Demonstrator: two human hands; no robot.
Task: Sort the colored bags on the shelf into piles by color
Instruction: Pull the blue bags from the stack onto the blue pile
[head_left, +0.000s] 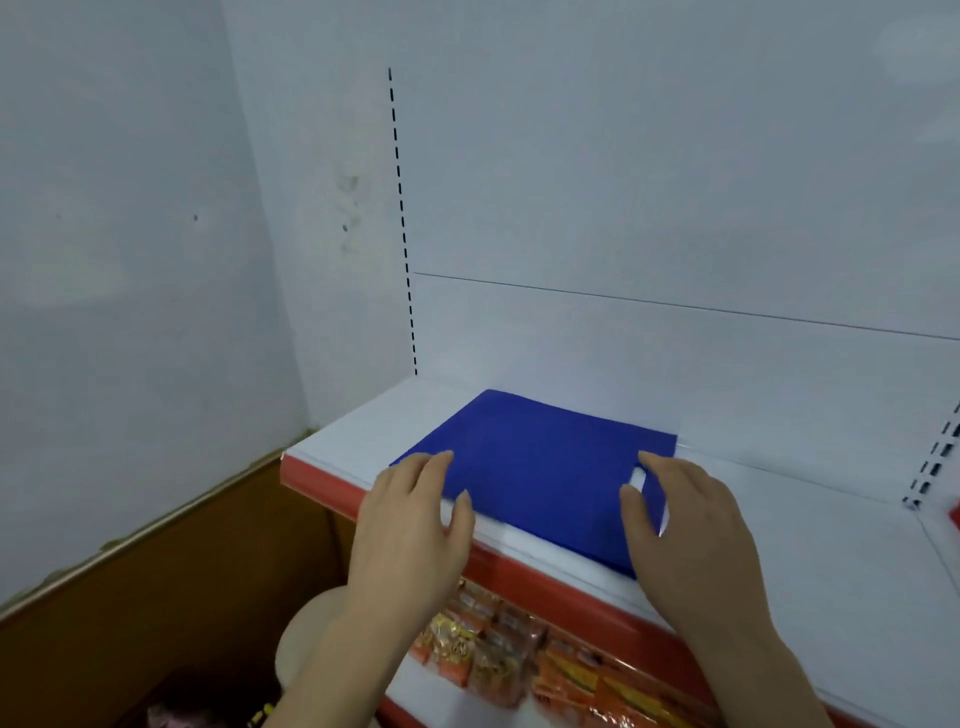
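Observation:
A flat blue bag (540, 467) lies on the white shelf (810, 545) near its left end, reaching close to the front edge. My left hand (410, 530) rests at the bag's left front corner, fingers nearly straight, fingertips touching the blue surface. My right hand (685, 530) lies along the bag's right edge by its cut-out handle, fingers lightly bent over the edge. Neither hand lifts the bag. No other coloured bag shows except a small red patch (955, 514) at the far right edge.
The shelf has a red front strip (322, 483) and a white back panel. A lower shelf holds orange snack packets (498, 660). A brown wooden surface (171, 597) and a pale wall stand to the left. A slotted upright (935, 457) marks the right.

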